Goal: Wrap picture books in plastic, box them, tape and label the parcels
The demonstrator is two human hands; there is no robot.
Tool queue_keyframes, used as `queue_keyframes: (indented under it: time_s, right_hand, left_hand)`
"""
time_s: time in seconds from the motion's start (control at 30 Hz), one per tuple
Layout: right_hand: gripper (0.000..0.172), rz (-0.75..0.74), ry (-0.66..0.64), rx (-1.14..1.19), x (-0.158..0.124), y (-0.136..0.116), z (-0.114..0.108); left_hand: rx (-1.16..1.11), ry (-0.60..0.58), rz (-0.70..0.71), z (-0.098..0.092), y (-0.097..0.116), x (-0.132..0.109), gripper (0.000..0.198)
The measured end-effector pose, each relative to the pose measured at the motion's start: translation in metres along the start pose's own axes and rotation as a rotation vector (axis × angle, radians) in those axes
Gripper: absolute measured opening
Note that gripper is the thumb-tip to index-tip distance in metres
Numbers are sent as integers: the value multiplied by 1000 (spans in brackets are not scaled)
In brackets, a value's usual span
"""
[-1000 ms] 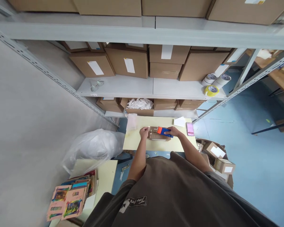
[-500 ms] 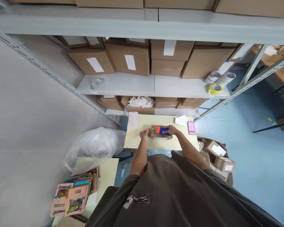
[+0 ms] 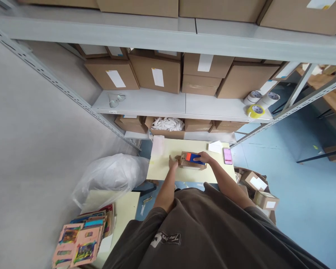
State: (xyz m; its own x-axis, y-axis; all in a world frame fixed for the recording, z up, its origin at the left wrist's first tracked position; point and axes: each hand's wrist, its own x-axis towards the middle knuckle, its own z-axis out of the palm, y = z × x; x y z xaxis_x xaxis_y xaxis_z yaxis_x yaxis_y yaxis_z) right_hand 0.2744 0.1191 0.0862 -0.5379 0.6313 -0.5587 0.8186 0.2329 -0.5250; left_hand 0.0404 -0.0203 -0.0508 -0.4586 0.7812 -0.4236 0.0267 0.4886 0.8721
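The right hand grips a blue-and-orange tape dispenser over a closed carton on the worktop, the left hand spread at the carton's left end, taping apparently begun but unfinished.

1 head cam, worn, looks fwd & steeply down past wearer's dark T-shirt, v. close at btm ctr. Wide FOV: pale-yellow table sits small, just below mid-frame, near edge twd cam; beyond its far edge, metal rack spans the top, upper beam looming large.
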Motion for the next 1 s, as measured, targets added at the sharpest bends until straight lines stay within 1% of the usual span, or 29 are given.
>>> queue_keyframes:
  time_s: [0.03, 0.07, 0.13, 0.17, 0.2, 0.23, 0.33, 0.43, 0.6, 0.77, 0.87, 0.93, 1.0]
  right_hand:
    - [48, 0, -1, -2, -1, -1, -1]
    - [48, 0, 0, -7, -1, -2, -2]
    - [48, 2, -4, -21, -2, -3, -3]
    - [48, 4, -6, -28, -2, -4, -3]
    - [48, 8, -9, -37, -2, -5, -3]
    - [49, 14, -10, -48, -2, -6, -4]
    - [52, 27, -23, -96, -1, -8, -6]
    - [54, 21, -41, -128, -1, -8, -11]
    - [60, 28, -59, -122, -2, -2, -17]
    - [60, 11, -52, -104, -6, 7, -14]
    - [59, 23, -44, -88, -10, 25, -20]
    - [57, 52, -25, -109, -17, 45, -31]
    - [56, 100, 5, -143, -27, 71, -48]
  left_hand:
    - [76, -41, 40, -7, 5, 2, 85]
    - [169, -120, 102, -12, 12, 4, 96]
    - [378, -363, 268, -18, 27, 11, 122]
    - [479, -473, 328, -18, 35, 16, 136]
    - [556, -532, 359, -17, 42, 20, 145]
    - [606, -562, 376, -14, 47, 25, 148]
    - [640, -599, 407, -8, 54, 35, 139]
    - [625, -619, 423, -8, 49, 36, 132]
    - [685, -624, 419, -13, 49, 33, 128]
    - [726, -614, 420, -9, 53, 31, 127]
    - [716, -602, 427, -7, 52, 30, 125]
    - [701, -600, 432, -7, 51, 30, 123]
    - [687, -601, 438, -6, 50, 32, 120]
